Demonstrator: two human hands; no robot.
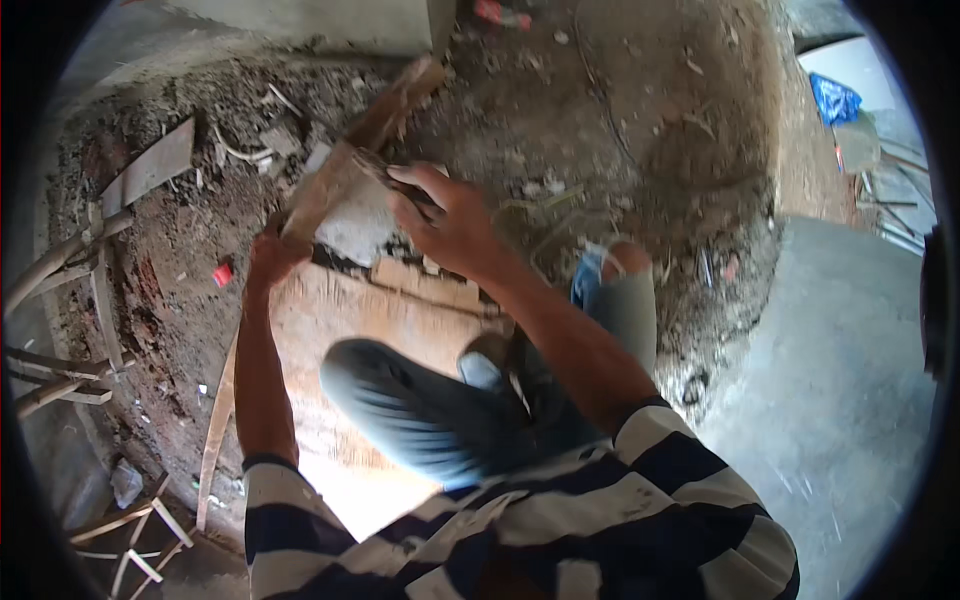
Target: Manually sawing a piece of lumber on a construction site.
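A long wooden plank (330, 178) slants across the dirt floor from the upper middle down to the left. My left hand (277, 257) is closed around its edge. In my closed right hand (450, 228) is a dark two-handled tool that looks like pliers (400, 188). Its tip meets or hovers just over the plank's face; I cannot tell which. Below my hands lies a wide light board (335, 325), with my bent, jeans-clad legs (410, 405) over it. A narrow wood strip (217, 440) runs on below my left hand, perhaps part of the same plank.
Rubble and wood scraps cover the dirt around me. At the left are a loose board (152, 168) and several crossed wooden sticks (62, 375). Concrete floor (800, 400) lies to the right. A blue plastic bag (834, 99) sits at the upper right.
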